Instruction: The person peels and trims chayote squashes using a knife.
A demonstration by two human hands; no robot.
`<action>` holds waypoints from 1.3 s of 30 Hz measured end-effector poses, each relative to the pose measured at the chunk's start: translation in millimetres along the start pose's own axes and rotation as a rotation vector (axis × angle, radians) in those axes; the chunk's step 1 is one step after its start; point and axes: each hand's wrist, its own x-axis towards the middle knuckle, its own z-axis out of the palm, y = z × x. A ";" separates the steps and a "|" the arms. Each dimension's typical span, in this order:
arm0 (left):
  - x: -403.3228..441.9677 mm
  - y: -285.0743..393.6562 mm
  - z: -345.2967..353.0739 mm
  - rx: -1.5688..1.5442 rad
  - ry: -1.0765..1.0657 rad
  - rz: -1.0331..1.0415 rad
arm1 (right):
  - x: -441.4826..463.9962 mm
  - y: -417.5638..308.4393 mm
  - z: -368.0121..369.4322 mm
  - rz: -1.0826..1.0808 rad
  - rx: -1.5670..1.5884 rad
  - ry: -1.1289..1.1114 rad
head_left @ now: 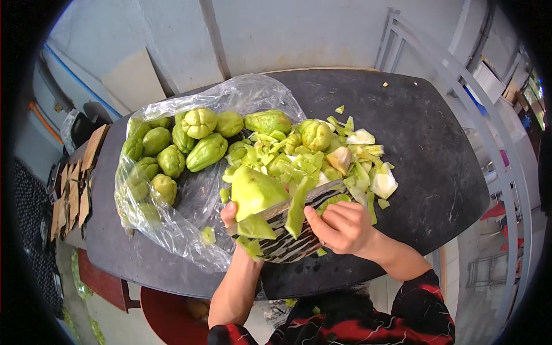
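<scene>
My left hand (234, 221) is wrapped round the lower left side of a partly peeled chayote (253, 191), with most of its fingers hidden behind the blade and the fruit. My right hand (344, 227) is closed on a broad cleaver (282, 241), whose handle is hidden in the grip. The wide blade carries dark streaks and lies against the chayote's near side. A strip of peel (297, 210) and a wider peel piece (256, 227) cling to the blade. Behind both hands spreads a heap of green peelings (287, 161).
Several unpeeled chayotes (207, 152) lie on and in a clear plastic bag (201, 247) at left. Pale cut pieces (383, 183) sit at the heap's right. The dark table (428, 149) has a metal railing (480, 109) beyond its right side. Below the front edge stands a red tub (167, 319).
</scene>
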 end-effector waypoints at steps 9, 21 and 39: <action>1.1 3.0 -3.1 0.134 0.057 0.089 | -7.3 25.4 1.1 0.092 -0.062 -0.072; 0.0 16.2 -2.3 0.144 -0.088 -0.031 | -17.1 40.9 2.4 0.128 -0.034 -0.060; -8.5 13.7 0.1 0.159 -0.181 -0.144 | -6.4 21.3 -15.2 0.129 0.000 -0.133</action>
